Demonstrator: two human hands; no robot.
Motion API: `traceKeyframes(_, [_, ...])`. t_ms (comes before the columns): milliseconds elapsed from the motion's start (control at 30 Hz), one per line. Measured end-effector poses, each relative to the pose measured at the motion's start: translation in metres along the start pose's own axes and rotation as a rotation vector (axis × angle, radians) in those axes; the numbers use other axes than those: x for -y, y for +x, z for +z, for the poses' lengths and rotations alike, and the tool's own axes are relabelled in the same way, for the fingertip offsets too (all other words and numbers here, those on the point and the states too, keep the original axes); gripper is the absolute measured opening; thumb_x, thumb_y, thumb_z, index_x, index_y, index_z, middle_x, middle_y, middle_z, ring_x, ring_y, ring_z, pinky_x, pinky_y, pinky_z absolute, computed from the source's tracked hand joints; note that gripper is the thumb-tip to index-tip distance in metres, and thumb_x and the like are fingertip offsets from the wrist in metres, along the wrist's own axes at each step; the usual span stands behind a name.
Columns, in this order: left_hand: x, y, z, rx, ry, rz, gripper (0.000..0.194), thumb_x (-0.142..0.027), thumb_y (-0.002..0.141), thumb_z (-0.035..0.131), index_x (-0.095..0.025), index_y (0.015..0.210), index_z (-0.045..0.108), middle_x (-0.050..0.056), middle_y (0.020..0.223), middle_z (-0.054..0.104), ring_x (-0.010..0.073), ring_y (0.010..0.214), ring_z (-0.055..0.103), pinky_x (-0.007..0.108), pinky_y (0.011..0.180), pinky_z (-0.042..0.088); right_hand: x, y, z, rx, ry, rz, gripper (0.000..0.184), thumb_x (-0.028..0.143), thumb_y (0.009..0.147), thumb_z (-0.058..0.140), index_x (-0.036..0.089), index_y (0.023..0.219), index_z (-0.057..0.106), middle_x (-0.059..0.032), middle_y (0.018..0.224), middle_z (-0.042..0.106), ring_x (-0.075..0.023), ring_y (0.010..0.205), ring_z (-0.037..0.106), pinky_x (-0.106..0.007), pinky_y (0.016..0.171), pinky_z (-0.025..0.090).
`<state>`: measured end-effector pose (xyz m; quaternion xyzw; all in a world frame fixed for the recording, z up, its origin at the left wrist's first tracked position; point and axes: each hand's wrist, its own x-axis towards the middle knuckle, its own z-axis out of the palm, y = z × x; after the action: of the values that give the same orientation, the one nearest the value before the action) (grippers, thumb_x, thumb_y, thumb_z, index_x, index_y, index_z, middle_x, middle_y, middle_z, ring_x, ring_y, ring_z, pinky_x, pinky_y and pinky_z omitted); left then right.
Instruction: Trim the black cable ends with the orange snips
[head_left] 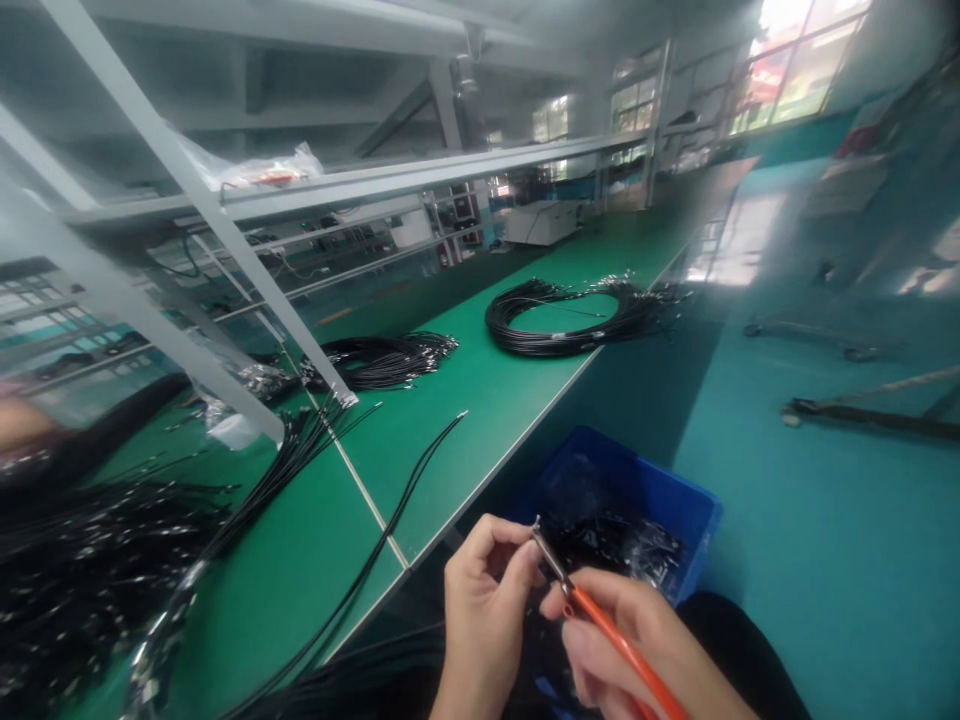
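Note:
In the head view my right hand (626, 630) is closed around a pair of pliers (619, 640) with orange handles and slim silver jaws. The jaws point up and left, reaching the fingertips of my left hand (491, 590). There my left thumb and forefinger are pinched together at a small metal piece (536, 524), too small to name. Both hands are in front of the bench edge, over a blue bin (701, 540) holding dark small parts and clear plastic. Left of them, black cables (397, 510) with metal tips lie across the green bench top.
The green bench (450, 450) carries a large coil of black cable (544, 345), another cable bundle (382, 360) and a dense cable pile (90, 580). Slanting white shelf posts (247, 270) rise at left. At far left a person's blurred arm (30, 420) shows. A wheeled stand (862, 415) is on the floor.

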<state>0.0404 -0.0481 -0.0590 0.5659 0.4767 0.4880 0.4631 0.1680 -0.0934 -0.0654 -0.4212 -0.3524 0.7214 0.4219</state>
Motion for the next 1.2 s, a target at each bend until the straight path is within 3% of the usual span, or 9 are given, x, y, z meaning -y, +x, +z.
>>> traceKeyframes(400, [-0.002, -0.003, 0.003, -0.017, 0.095, 0.048, 0.008, -0.020, 0.076, 0.063, -0.017, 0.069, 0.063, -0.001, 0.063, 0.061, 0.0138, 0.059, 0.057, 0.021, 0.056, 0.045, 0.006, 0.003, -0.002, 0.031, -0.012, 0.001, 0.033, 0.044, 0.073, 0.064, 0.015, 0.085, 0.054, 0.0020, 0.050, 0.058, -0.0006, 0.025, 0.032, -0.013, 0.030, 0.024])
traceKeyframes(600, [0.004, -0.001, 0.003, -0.010, 0.147, 0.068, 0.008, -0.023, 0.077, 0.061, -0.017, 0.072, 0.062, -0.001, 0.062, 0.059, 0.0142, 0.056, 0.056, 0.022, 0.054, 0.045, 0.004, -0.001, -0.002, -0.067, -0.126, 0.027, 0.019, 0.032, 0.070, 0.065, 0.017, 0.077, 0.055, 0.0051, 0.046, 0.054, -0.0030, 0.031, 0.036, -0.015, 0.035, 0.027])
traceKeyframes(700, [0.006, -0.001, 0.002, -0.019, 0.205, 0.087, 0.010, -0.024, 0.078, 0.060, -0.017, 0.073, 0.062, -0.001, 0.061, 0.059, 0.0145, 0.056, 0.056, 0.023, 0.054, 0.045, -0.003, -0.004, -0.001, -0.218, -0.147, -0.109, 0.016, 0.020, 0.062, 0.069, 0.016, 0.074, 0.060, 0.0050, 0.053, 0.055, -0.0078, 0.045, 0.047, -0.017, 0.045, 0.037])
traceKeyframes(867, [0.003, -0.006, 0.003, 0.013, 0.278, 0.101, 0.011, -0.025, 0.078, 0.060, -0.017, 0.071, 0.061, 0.000, 0.062, 0.059, 0.0147, 0.057, 0.054, 0.023, 0.054, 0.043, -0.004, 0.001, 0.003, -0.602, -0.122, -0.440, 0.032, 0.027, 0.066, 0.070, 0.024, 0.096, 0.058, 0.0002, 0.079, 0.064, -0.0165, 0.072, 0.060, -0.026, 0.068, 0.049])
traceKeyframes(967, [0.003, -0.011, 0.006, 0.038, 0.297, 0.124, 0.012, -0.024, 0.078, 0.060, -0.017, 0.068, 0.060, 0.001, 0.062, 0.059, 0.0148, 0.057, 0.055, 0.023, 0.054, 0.043, 0.004, 0.010, 0.005, -0.615, -0.146, -0.532, 0.030, 0.029, 0.072, 0.067, 0.026, 0.099, 0.056, -0.0007, 0.088, 0.064, -0.0167, 0.080, 0.061, -0.028, 0.076, 0.049])
traceKeyframes(1100, [0.005, -0.017, 0.011, 0.001, 0.298, 0.171, 0.012, -0.021, 0.076, 0.060, -0.017, 0.065, 0.059, 0.000, 0.060, 0.058, 0.0141, 0.055, 0.054, 0.022, 0.053, 0.042, 0.011, 0.017, 0.011, -0.596, -0.096, -0.571, 0.023, 0.028, 0.075, 0.067, 0.026, 0.095, 0.055, 0.0041, 0.073, 0.060, -0.0119, 0.068, 0.060, -0.020, 0.064, 0.050])
traceKeyframes(1200, [0.005, -0.019, 0.012, -0.017, 0.242, 0.132, 0.015, -0.023, 0.077, 0.061, -0.016, 0.064, 0.059, 0.000, 0.059, 0.058, 0.0136, 0.053, 0.054, 0.022, 0.051, 0.041, 0.008, 0.018, 0.018, -0.580, 0.075, -0.513, 0.024, 0.027, 0.071, 0.070, 0.026, 0.090, 0.055, 0.0053, 0.069, 0.060, -0.0104, 0.064, 0.059, -0.017, 0.059, 0.049])
